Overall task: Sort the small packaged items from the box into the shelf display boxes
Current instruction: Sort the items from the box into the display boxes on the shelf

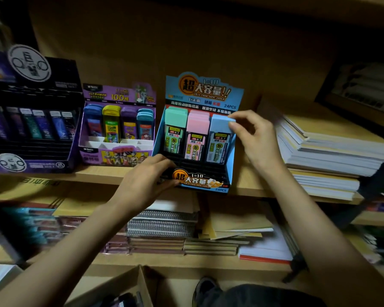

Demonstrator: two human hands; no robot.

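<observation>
A blue display box (pixel 230 151) stands on the wooden shelf, holding green (pixel 175 129), pink (pixel 197 134) and blue (pixel 220 136) pencil-lead cases in three columns. My right hand (pixel 255 138) pinches the top right corner of the front blue case between thumb and forefinger. My left hand (pixel 146 180) grips the box's front left corner at the black front panel. The cardboard source box (pixel 124 286) sits open at the bottom of the view, its contents dark and hard to make out.
A purple display box (pixel 116 149) of coloured cases and a dark display box (pixel 31 160) stand to the left on the same shelf. Stacked paper pads (pixel 333 151) lie to the right. Notebooks (pixel 162 222) fill the shelf below.
</observation>
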